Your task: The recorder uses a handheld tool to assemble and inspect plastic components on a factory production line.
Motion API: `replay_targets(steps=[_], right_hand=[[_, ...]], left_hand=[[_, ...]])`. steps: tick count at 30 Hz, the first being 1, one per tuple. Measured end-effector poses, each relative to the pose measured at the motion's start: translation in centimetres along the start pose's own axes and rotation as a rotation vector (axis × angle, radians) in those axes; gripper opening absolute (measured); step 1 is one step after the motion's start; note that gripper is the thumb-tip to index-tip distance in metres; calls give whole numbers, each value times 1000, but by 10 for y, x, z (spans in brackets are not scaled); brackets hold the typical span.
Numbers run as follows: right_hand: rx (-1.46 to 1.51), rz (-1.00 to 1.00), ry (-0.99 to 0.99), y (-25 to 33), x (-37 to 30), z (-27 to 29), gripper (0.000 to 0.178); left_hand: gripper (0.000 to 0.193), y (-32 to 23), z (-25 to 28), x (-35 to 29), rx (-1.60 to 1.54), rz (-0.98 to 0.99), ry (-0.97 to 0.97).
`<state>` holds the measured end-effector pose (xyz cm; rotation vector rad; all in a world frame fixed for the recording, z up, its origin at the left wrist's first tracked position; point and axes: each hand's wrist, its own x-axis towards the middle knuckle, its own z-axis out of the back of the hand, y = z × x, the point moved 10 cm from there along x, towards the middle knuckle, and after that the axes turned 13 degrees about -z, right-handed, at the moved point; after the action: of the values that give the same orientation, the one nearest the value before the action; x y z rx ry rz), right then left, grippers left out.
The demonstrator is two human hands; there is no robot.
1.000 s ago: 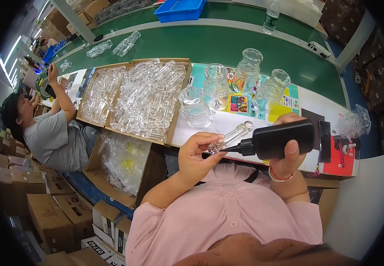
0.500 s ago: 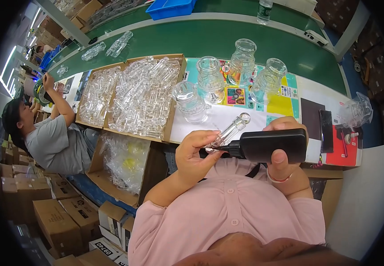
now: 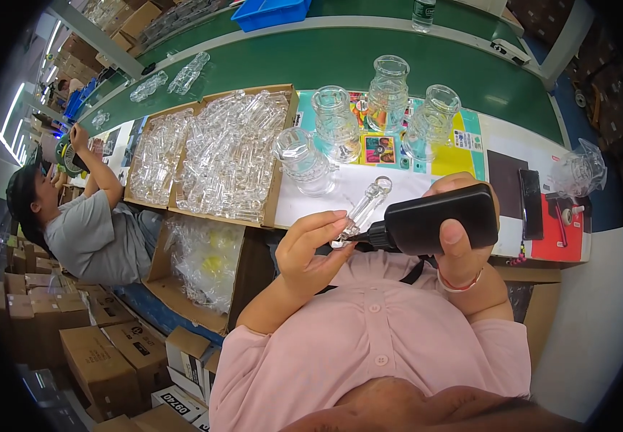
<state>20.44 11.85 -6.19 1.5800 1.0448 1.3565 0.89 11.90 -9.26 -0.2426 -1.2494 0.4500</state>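
Note:
Pinched between the fingers of my left hand is a clear tube-shaped part, its rounded far end slanting up and to the right. My right hand grips a black squeeze bottle, tilted so that its narrow nozzle points left at the near end of the tube. Whether any liquid is coming out is too small to tell. Just beyond my hands stand several clear glass-like vessels, the nearest one closest to my left hand.
Left of my hands, cardboard trays hold many clear tubes. A box with plastic-wrapped items sits below them. On the right lie a dark phone-like slab, a pen and a bagged clear vessel. A co-worker sits at the left.
My left hand and the tube have shifted slightly left. The bottle has tilted more, its base higher, with the nozzle still at the tube's near end.

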Motion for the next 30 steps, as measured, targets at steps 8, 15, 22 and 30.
replay_targets(steps=[8, 15, 22, 30], right_hand=[[-143, 37, 64, 12, -2, -7, 33], [-223, 137, 133, 23, -11, -11, 39], [-413, 434, 245, 50, -27, -31, 46], [-263, 453, 253, 45, -37, -22, 49]], left_hand=[[45, -6, 1, 2, 59, -46, 35], [45, -7, 3, 5, 47, -64, 32], [46, 5, 2, -3, -64, 96, 43], [44, 31, -13, -29, -667, 526, -121]])
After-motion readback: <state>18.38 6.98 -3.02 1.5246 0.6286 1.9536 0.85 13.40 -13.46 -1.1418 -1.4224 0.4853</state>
